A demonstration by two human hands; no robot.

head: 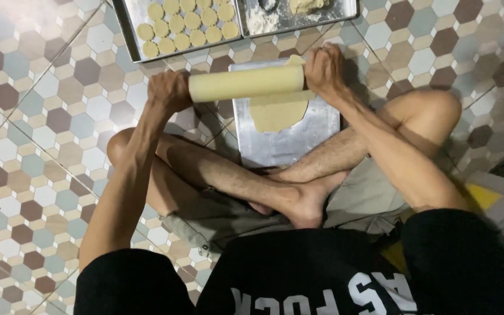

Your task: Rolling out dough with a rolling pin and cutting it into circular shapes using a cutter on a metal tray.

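Here my left hand [167,88] is clenched around the left end of the rolling pin [246,83], and my right hand [324,67] is closed over the right end, fingers [316,58] wrapped tight so the pin cannot slip sideways. I hold it by both ends because that leaves the thick pale middle free to bear on the dough. The pin lies almost level, tilted a little up toward the right, across the far part of the metal sheet [290,143].

Under it, and spreading toward me, is the flattened dough [276,114], a thin pale-yellow piece with a rounded near edge; a strip of it curls up along the pin, touching it. The sheet sits on the floor just beyond my crossed legs [275,175], close enough that my arms reach it straight and can press down from above.

Farther off, to the left, a metal tray [125,26] carries rows of small round dough discs [185,23], packed side by side yet not overlapping, which keeps each one whole. To its right, touching or nearly so, a second tray [345,9] holds loose flour [259,22] and a lump of unrolled dough [305,4], within reach of my right side. All of this rests on the tiled floor [48,128], patterned in brown, grey and white hexagons.
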